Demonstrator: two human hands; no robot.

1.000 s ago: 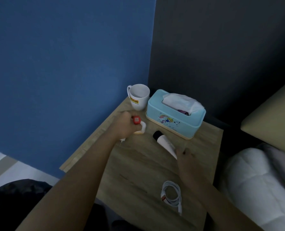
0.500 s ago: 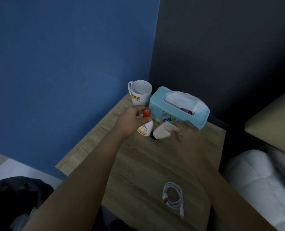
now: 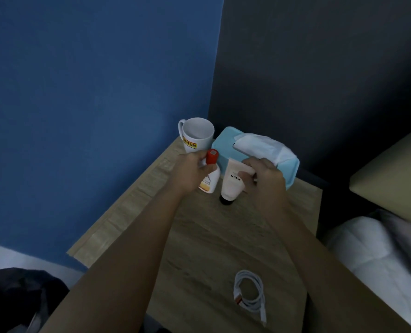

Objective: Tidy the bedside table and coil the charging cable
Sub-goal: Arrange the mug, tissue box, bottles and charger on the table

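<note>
The left hand (image 3: 192, 171) gripped the red-capped bottle (image 3: 210, 175), the right hand (image 3: 262, 175) the inverted tube (image 3: 233, 182); the coiled cable (image 3: 248, 293) lay nearer the right forearm.

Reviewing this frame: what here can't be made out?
Head view only:
- Front of the tissue box: hidden behind the right hand and tube.
- Bottle label: partly covered by the left hand, print too small.
- Mug contents: too dim to tell.

Both bare forearms reach forward side by side, the left hand (image 3: 192, 171) curled closed around a bottle (image 3: 210, 175), the right hand (image 3: 265, 176) pinching a tube (image 3: 233, 182).
</note>
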